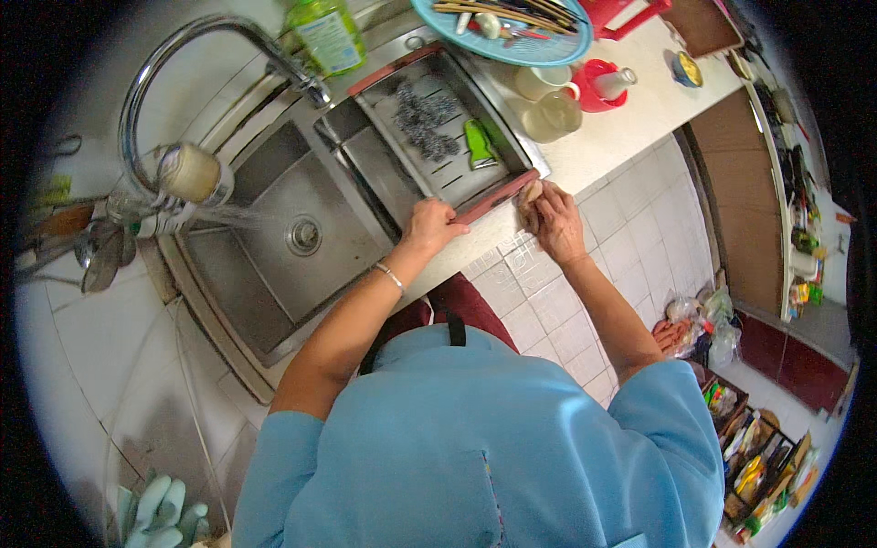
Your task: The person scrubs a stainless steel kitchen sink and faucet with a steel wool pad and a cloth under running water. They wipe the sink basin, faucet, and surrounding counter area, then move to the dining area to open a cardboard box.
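Observation:
A stainless steel drain tray (390, 133) with reddish-brown end handles sits across the right part of the sink. My left hand (428, 229) grips its near left corner, thumb outside the handle and fingers curled over it. At the tray's near right corner, my right hand (558, 222) holds a crumpled brownish cloth (529, 205) against the handle end and the counter's front edge. Inside the tray lie tangled steel wool scourers (418, 116) and a green-handled peeler (478, 144).
A curved chrome faucet (199, 26) arches over the steel sink basin (274, 198). Behind stand a green detergent bottle (327, 38) and a blue basket (582, 44) with chopsticks. Mugs (553, 116) and a red cup (596, 103) occupy the counter (644, 123) at right.

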A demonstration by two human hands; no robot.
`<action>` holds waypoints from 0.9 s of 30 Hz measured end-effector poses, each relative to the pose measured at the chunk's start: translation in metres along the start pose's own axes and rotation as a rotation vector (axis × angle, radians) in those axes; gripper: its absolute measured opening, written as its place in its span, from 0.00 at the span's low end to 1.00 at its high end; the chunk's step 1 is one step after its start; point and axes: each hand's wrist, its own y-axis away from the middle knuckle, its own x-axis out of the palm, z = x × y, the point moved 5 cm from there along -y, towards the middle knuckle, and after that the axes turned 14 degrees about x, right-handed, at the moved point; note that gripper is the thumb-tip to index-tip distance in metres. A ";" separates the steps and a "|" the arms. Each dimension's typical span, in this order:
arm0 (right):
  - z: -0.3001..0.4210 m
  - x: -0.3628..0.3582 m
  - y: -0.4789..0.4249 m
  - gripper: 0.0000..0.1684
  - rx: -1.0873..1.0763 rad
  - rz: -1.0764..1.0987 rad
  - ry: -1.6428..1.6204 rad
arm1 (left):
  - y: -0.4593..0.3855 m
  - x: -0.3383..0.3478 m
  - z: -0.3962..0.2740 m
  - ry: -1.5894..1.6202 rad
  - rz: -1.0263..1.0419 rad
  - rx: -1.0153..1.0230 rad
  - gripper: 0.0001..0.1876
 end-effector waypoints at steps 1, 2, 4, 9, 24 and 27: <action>0.012 0.003 0.008 0.15 -0.072 0.047 -0.020 | 0.000 0.001 0.002 -0.015 -0.015 0.024 0.21; 0.025 0.006 0.018 0.16 -0.144 0.094 -0.039 | 0.001 0.001 0.003 -0.032 -0.030 0.047 0.21; 0.051 0.020 0.044 0.17 -0.257 0.206 -0.056 | 0.001 0.003 0.004 -0.042 -0.038 0.054 0.19; 0.143 0.048 0.080 0.18 -0.531 0.376 -0.173 | -0.009 0.009 0.002 -0.155 0.125 -0.088 0.16; 0.323 0.141 0.129 0.27 -1.256 0.668 -0.064 | 0.025 -0.053 -0.026 0.085 -0.317 -0.119 0.20; 0.366 0.148 0.136 0.23 -1.446 0.496 -0.063 | 0.061 -0.095 -0.034 0.151 -0.674 0.030 0.10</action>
